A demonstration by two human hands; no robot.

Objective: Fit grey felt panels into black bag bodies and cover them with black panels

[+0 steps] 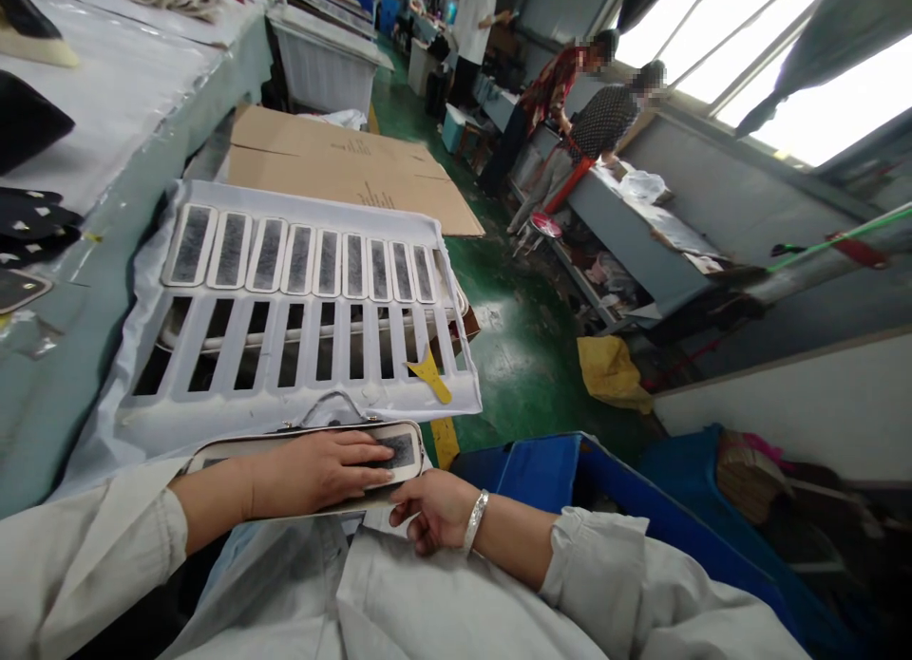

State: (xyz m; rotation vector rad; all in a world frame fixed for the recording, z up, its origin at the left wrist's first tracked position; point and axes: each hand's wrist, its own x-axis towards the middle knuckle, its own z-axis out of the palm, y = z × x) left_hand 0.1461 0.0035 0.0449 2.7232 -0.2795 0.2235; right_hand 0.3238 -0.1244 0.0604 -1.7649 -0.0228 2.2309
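Observation:
A long, narrow handbag with a thin looped handle and small metal fittings lies against my body. On its upper face is a cream-edged panel with a dark centre. My left hand rests flat over the bag, fingers stretched toward that panel. At the bag's near right corner, my right hand has curled fingers, with thumb and forefinger at the edge. A white slotted rack stands just beyond, carrying a row of similar dark panels. A yellow scraper-like tool lies on its right side.
Flattened cardboard lies behind the rack. A cloth-covered table runs along the left. Blue bins stand close at the right, with a yellow sack beyond on the green floor. Several people work at benches farther back.

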